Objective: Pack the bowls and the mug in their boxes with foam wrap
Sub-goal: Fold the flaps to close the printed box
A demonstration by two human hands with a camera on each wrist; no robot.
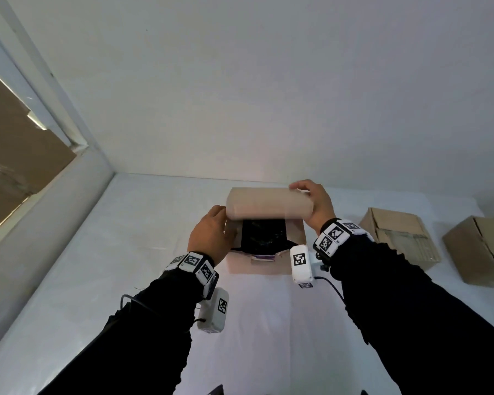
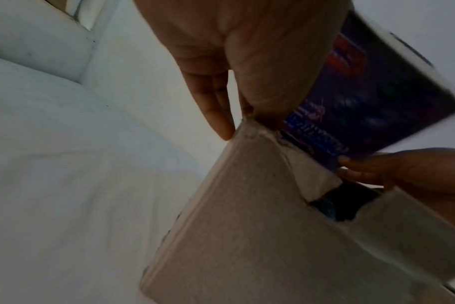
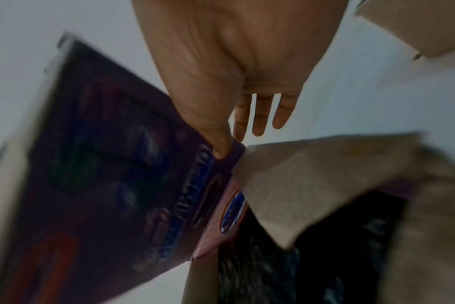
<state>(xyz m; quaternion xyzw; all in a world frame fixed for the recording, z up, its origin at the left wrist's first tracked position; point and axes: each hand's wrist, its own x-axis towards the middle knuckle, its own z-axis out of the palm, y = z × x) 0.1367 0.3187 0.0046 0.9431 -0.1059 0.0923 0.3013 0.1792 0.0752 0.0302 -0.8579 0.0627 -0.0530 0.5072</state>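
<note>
From the head camera, the open box point(image 1: 267, 246) stood on the white worktop point(image 1: 143, 252) near the back wall point(image 1: 268, 81), its top lid flap point(image 1: 268, 203) raised and blurred; the right hand point(image 1: 315, 202) gripped the flap's right end with fingers curled over its top edge, and the left hand point(image 1: 213, 233) pressed against the box's left side at the flap's other end, its fingers hidden behind the card. A dark, glossy wrapped thing point(image 1: 264, 233) lay inside the box, too dim to identify. Bare worktop spread to the left up to a side ledge below a window frame point(image 1: 40, 109), and in front toward the person; two brown cardboard boxes point(image 1: 399, 238) sat well apart at the right. From the left wrist camera, the left hand point(image 2: 234, 51) had its thumb at the top corner of the box point(image 2: 247, 226), where the printed purple flap point(image 2: 372, 102) hinged, with fingers straight beside the corner; fingers of the right hand point(image 2: 403, 172) touched the flap's lower edge. From the right wrist camera, the right hand point(image 3: 221, 72) pinched the flap point(image 3: 104, 174), thumb on its printed face, other fingers extended behind; an inner side flap point(image 3: 312, 185) tilted over the dark contents point(image 3: 273, 267)
</note>
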